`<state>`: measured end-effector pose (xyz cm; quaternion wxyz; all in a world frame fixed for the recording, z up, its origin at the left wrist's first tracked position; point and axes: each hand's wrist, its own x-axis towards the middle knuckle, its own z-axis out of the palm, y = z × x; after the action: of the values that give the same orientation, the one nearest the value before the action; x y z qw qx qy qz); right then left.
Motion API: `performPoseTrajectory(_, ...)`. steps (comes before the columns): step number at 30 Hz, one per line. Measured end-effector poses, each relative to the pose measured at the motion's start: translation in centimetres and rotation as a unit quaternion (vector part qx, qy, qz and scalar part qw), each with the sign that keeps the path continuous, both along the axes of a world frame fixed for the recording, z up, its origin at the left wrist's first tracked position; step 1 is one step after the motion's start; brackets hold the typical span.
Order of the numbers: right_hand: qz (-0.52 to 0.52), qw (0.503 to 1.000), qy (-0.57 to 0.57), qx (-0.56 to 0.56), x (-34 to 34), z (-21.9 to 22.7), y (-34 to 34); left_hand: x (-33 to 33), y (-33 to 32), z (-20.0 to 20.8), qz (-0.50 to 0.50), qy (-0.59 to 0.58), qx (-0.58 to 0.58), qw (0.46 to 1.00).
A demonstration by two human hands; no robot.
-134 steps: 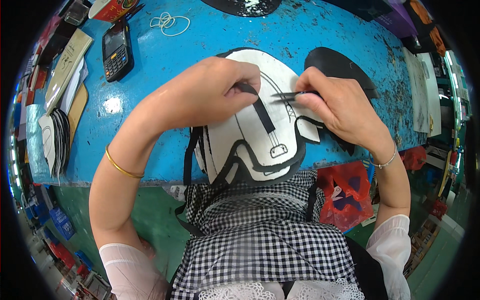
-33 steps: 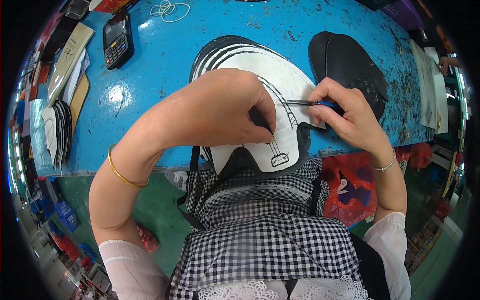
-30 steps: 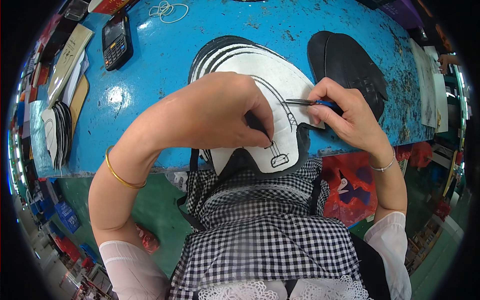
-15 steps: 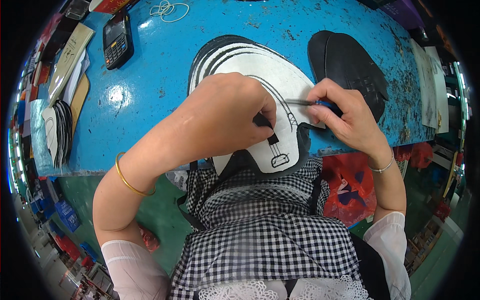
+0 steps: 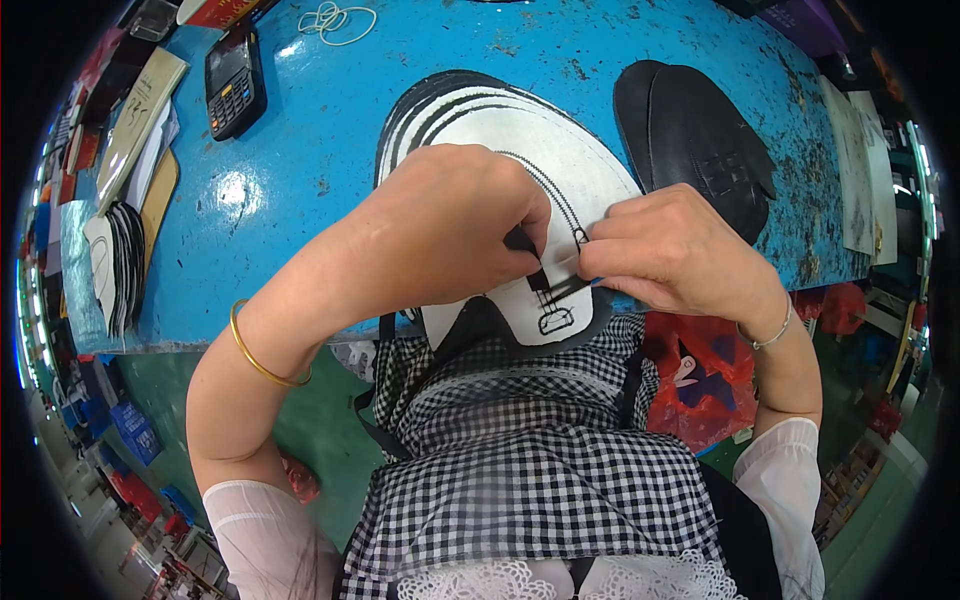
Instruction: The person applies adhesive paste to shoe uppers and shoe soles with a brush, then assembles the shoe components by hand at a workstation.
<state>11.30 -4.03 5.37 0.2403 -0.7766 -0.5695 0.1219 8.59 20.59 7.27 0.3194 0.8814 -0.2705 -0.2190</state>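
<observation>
A stack of white-faced shoe upper pieces (image 5: pixel 500 110) with black edges lies at the table's front, its lower part overhanging the edge. My left hand (image 5: pixel 455 220) rests over the stack, fingers closed on a short black strip (image 5: pixel 524 243) that runs down toward a stitched buckle-shaped outline (image 5: pixel 556 320). Closed in a pinch, my right hand (image 5: pixel 665 250) is just right of the strip. A slim dark tool (image 5: pixel 572 289) sticks out from its fingers, its tip by the strip's lower end; most of the tool is hidden by the hand.
Black leather upper pieces (image 5: pixel 690 140) lie to the right on the blue table (image 5: pixel 300 190). A handheld keypad device (image 5: pixel 235 85), a loop of pale cord (image 5: pixel 337 22) and another stack of cut pieces (image 5: pixel 120 265) are on the left. A red plastic bag (image 5: pixel 700 370) hangs below the edge.
My right hand has moved down and left with the slim tool, from the stack's right edge to the strip's lower end. The left hand stays almost in place on the black strip.
</observation>
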Motion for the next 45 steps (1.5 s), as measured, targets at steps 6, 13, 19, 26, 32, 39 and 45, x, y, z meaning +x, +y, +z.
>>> performPoseTrajectory(6,-0.025,0.999,0.023,0.028,-0.1,-0.2,0.6,0.0,0.6,-0.5,0.012,-0.085,-0.006,0.996)
performPoseTrajectory(13,-0.050,0.998,-0.022,0.034,0.6,-0.3,1.3,0.8,1.7,-1.0,0.002,-0.093,-0.021,0.995)
performPoseTrajectory(19,-0.039,0.999,-0.013,0.020,0.5,0.0,0.7,0.9,1.5,-0.7,0.005,-0.098,-0.011,0.995)
performPoseTrajectory(26,-0.089,0.994,0.058,0.030,-0.3,0.3,-0.1,0.4,1.7,-1.2,0.011,-0.117,-0.057,0.991)
performPoseTrajectory(32,-0.220,0.929,0.267,0.130,-1.7,0.8,0.1,0.1,1.6,0.0,0.048,-0.040,-0.044,0.997)
performPoseTrajectory(39,-0.236,0.863,0.421,0.146,-4.3,1.7,0.6,-1.9,0.6,1.8,0.129,0.265,-0.332,0.896)
performPoseTrajectory(45,-0.258,0.772,0.507,0.285,-4.4,1.7,-2.2,-3.1,1.7,2.6,0.146,0.316,-0.345,0.872)
